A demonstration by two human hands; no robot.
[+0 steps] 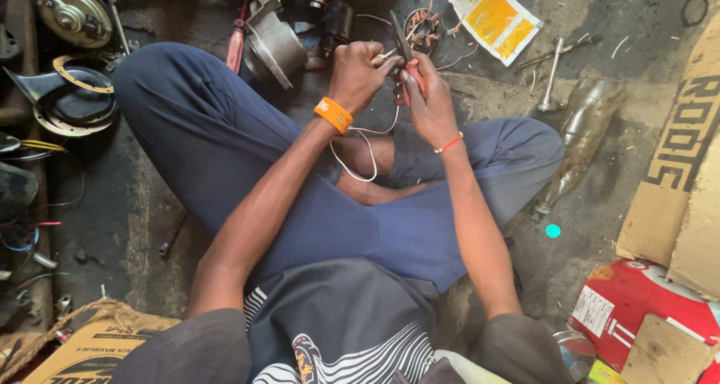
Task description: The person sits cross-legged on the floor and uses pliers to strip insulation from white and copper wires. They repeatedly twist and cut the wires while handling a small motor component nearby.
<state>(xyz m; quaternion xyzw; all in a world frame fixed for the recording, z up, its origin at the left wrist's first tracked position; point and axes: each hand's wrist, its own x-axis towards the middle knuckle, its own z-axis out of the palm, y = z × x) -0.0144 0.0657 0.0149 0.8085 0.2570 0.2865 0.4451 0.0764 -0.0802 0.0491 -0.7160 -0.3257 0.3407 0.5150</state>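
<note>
I sit cross-legged on a dark concrete floor in blue trousers. My left hand (358,73), with an orange wristband, pinches a thin white wire (352,170) that loops down over my legs. My right hand (429,91), with a red thread bracelet, grips a pair of red-handled pliers (403,50) whose dark jaws meet the wire at my left fingertips. Both hands are held together above my knees. The wire's far end is hidden between the fingers.
A copper-wound stator (422,25) and grey motor housing (274,46) lie just beyond the hands. A T-shaped wrench (552,73), plastic bottle (581,136), yellow packet (495,15), cardboard (682,174) at right. Round metal parts (73,13) and wires at left.
</note>
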